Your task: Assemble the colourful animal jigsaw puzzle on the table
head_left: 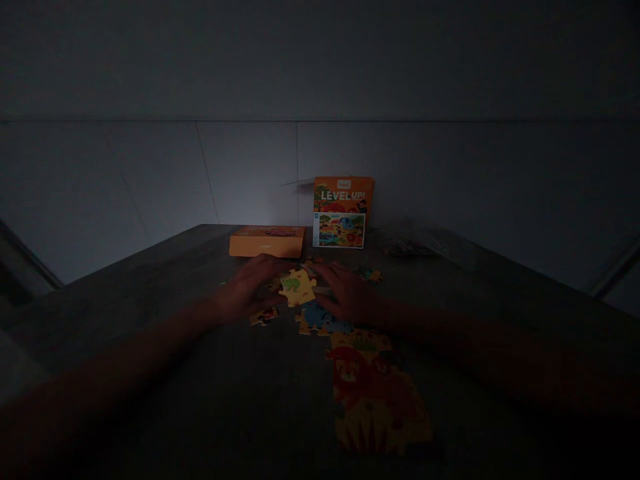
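Note:
The scene is very dark. A yellow jigsaw puzzle piece with a green chameleon (297,287) is between my hands, its face toward me. My left hand (250,285) is curled at its left edge, fingers behind and thumb below. At its right edge is my right hand (350,293), fingers and thumb bent around that side. Below them, joined blue elephant pieces (323,319) lie partly under my right hand. A loose piece (265,316) rests beneath my left hand. Nearer to me lies an assembled lion section (375,393) of the puzzle.
An orange "LEVEL UP!" box (344,193) stands at the back, with a picture card (340,231) leaning on it. Left of it lies an orange box (267,243). Clear plastic wrapping (425,241) sits at back right. More pieces (371,274) lie beyond my right hand.

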Demonstrator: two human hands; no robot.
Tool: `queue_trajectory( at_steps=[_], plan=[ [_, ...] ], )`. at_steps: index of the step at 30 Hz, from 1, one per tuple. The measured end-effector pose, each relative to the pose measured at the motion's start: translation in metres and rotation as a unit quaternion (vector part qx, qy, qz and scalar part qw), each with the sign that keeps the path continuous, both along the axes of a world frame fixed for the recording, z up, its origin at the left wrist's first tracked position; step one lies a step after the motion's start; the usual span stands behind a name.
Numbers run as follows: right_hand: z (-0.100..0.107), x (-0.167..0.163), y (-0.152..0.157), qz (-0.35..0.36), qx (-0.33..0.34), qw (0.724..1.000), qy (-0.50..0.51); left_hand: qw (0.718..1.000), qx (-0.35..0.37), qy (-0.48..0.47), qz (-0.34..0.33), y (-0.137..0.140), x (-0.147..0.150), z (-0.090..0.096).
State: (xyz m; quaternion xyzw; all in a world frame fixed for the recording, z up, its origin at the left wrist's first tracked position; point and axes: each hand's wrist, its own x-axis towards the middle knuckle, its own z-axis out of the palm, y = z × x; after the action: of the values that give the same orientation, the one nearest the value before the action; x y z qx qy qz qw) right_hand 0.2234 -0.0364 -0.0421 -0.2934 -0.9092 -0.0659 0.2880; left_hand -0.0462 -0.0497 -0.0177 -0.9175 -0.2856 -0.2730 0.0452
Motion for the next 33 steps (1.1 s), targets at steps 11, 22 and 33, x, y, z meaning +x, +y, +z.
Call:
queue_trajectory(
  at_steps=[11, 22, 33],
  plan=[
    [-0.004, 0.0, 0.006, -0.018, -0.014, 0.999, -0.024, 0.947, -0.195, 0.093, -0.238, -0.065, 0.041, 0.017],
    [-0.005, 0.0, 0.005, -0.028, -0.042, 0.998, -0.033, 0.931, -0.225, 0.151, -0.244, -0.07, 0.039, 0.021],
    [-0.003, -0.001, 0.004, -0.04, -0.057, 0.997, -0.044, 0.928, -0.222, 0.155, -0.256, -0.077, 0.043, 0.024]
  ],
)
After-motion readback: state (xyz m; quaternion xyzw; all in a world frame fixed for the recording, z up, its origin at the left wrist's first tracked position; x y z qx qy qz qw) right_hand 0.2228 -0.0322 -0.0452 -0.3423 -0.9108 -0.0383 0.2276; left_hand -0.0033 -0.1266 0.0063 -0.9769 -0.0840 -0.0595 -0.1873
